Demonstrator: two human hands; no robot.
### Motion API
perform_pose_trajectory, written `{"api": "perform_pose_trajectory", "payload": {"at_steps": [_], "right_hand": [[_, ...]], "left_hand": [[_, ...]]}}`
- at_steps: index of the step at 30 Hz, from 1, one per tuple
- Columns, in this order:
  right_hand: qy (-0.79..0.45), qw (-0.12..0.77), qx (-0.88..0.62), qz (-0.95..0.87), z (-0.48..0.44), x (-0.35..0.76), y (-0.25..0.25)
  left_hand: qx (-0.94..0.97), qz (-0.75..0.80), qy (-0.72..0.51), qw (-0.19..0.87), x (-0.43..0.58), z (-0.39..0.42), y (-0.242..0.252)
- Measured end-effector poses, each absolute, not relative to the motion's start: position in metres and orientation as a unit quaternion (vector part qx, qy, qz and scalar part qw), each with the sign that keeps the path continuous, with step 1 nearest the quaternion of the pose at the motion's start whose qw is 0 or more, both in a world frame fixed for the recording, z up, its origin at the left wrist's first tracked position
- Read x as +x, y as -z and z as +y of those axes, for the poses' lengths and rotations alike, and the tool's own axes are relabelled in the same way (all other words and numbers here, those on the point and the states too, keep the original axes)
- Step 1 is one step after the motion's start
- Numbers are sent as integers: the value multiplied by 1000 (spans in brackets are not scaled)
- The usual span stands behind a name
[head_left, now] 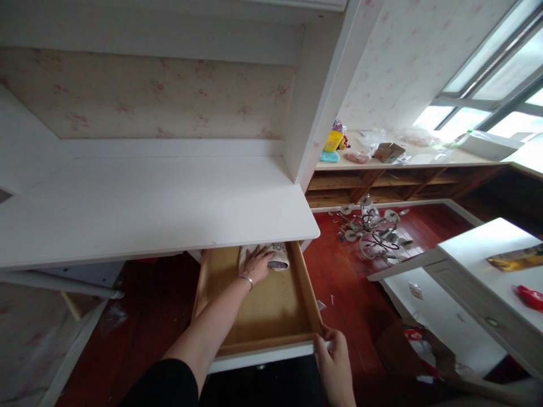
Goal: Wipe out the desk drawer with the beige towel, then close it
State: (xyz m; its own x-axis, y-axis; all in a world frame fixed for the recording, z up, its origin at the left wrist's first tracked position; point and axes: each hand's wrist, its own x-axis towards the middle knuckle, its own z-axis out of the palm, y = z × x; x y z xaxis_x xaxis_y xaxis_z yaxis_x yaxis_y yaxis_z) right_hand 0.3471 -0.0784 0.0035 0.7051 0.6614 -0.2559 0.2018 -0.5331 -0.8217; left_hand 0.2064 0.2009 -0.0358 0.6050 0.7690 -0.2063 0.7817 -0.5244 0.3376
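Note:
A wooden drawer (271,316) is pulled out from under the white desk (148,209). Inside it, near the back, lies a white patterned cloth (278,257). My left hand (257,264), with a bracelet on the wrist, rests flat on that cloth with fingers stretched over it. My right hand (333,356) grips the drawer's white front edge (263,356) at its right corner, fingers curled round it.
A dismantled chandelier (373,232) lies on the red wooden floor. A white cabinet (479,288) with packets on top stands at the right. A window ledge (407,161) holds a yellow box, a cardboard box and bags.

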Motion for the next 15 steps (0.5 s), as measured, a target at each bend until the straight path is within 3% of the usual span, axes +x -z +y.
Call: {"api": "perform_pose_trajectory", "payload": {"at_steps": [6,15], "right_hand": [[-276,400,-829,-278,-77,347,-5],[-269,405,-832,-266,-76,345,-4]], "left_hand": [[874,431,-9,226,266,201,25],[856,435,25,278,268,183,29]]}}
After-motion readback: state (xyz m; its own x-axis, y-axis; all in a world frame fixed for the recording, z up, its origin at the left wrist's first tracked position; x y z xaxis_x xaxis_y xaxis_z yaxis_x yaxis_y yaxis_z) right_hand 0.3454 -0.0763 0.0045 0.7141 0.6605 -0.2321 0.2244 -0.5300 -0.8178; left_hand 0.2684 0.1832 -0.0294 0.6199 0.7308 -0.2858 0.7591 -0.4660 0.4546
